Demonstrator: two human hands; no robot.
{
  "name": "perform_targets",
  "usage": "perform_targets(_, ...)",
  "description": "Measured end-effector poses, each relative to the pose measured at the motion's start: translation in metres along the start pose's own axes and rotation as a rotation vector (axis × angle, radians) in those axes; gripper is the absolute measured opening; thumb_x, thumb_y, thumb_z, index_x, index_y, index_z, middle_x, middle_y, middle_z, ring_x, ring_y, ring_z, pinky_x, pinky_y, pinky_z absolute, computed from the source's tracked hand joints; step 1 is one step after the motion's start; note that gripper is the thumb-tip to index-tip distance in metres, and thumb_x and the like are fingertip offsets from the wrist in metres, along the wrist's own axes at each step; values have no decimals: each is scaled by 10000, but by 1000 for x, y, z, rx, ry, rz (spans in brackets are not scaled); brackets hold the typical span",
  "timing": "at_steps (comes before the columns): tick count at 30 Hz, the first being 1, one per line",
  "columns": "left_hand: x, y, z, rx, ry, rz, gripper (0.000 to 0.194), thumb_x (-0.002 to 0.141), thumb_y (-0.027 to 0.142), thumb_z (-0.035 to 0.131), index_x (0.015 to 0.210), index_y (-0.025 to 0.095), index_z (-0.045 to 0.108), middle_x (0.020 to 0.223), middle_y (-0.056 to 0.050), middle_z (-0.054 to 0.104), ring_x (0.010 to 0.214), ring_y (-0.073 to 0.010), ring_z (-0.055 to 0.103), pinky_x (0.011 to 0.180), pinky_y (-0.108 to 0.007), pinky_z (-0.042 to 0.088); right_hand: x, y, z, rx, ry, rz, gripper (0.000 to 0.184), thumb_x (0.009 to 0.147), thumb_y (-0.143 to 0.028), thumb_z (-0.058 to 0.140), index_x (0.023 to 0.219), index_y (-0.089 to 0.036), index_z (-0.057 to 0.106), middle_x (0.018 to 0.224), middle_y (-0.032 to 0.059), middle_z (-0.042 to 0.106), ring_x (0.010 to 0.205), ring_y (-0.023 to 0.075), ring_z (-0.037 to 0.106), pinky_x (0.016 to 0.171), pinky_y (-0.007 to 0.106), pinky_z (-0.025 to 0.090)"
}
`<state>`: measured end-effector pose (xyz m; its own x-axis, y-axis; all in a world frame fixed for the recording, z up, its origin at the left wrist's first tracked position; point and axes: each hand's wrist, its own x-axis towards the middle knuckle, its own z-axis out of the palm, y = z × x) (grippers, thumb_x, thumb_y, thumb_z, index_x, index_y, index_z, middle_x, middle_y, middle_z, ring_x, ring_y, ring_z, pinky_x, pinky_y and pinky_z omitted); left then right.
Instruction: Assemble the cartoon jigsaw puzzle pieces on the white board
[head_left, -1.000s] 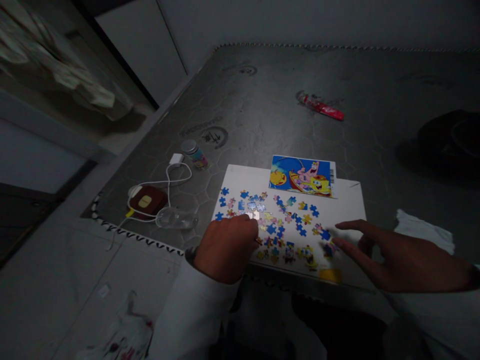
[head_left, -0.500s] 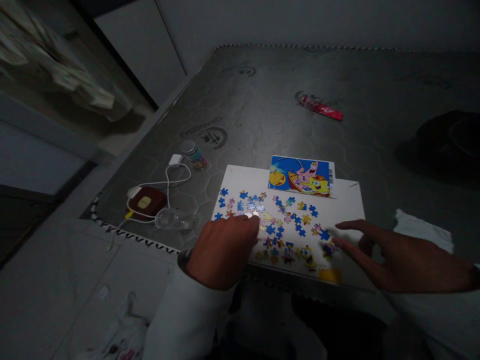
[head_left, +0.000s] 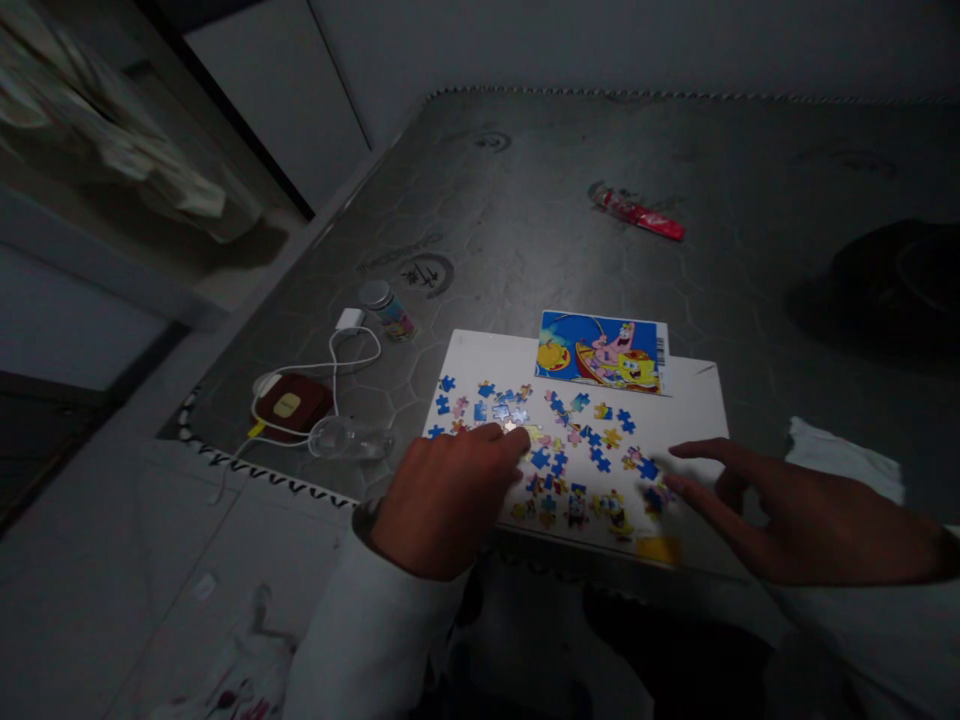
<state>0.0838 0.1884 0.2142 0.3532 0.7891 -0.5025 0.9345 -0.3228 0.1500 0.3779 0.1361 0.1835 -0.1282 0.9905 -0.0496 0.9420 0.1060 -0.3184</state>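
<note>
A: Give the location of the parts.

B: The puzzle pieces (head_left: pixel 559 463) lie loosely scattered on the white board (head_left: pixel 697 405). The picture card (head_left: pixel 592 352) rests on the board's far edge, beyond them.

A: State of the left hand?

B: The left hand (head_left: pixel 451 495) is over the board's near left portion, fingers curled, thumb and forefinger tips low among the pieces. From here I cannot tell whether a piece is pinched; the knuckles block the view.

A: And the right hand?

B: The right hand (head_left: pixel 799 515) has thumb and forefinger spread, with a plain gap and nothing visible between them. The tips are just beside a blue piece (head_left: pixel 648 468); contact cannot be confirmed.

A: Handling notes?

B: By appearance, each piece should be very light, thin and fairly stiff, probably card. The printed face looks glossy, so expect some sliding on the board. The narrow tabs are likely the weak points; they could bend or fray.

A: Recommended hold?

B: Pinch the body at opposite edges, clear of the tabs. Use fingertips only; excess pressure may crease the card.
</note>
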Motion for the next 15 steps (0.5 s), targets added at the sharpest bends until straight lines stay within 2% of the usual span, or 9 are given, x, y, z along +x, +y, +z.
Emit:
perform_targets(4,1,-1,-1,-31,-16,-37,259,1118,310,711,1374,302,748,1415,-72,842,1191,-347,836,879,-429,612,0,-2,-2,-1,-6,6,616,1138,-665,366,1251,-266,821,678,25,749,425,209,606,507,363,470)
perform_targets(9,-1,-2,-2,-39,8,-36,250,1087,330,774,1329,272,757,1397,-65,850,1184,-350,838,864,-423,606,1,-3,-4,6,-24,11,532,1131,-602,423,1250,-257,811,694,22,765,462,219,655,515,361,463)
perform_targets(15,3,-1,0,-32,14,-25,195,1135,395,707,1216,247,805,1300,-90,871,1113,-333,848,847,-411,610,-1,0,-1,-2,-14,-5,604,1149,-671,363,1268,-273,801,699,21,772,448,212,643,499,359,459)
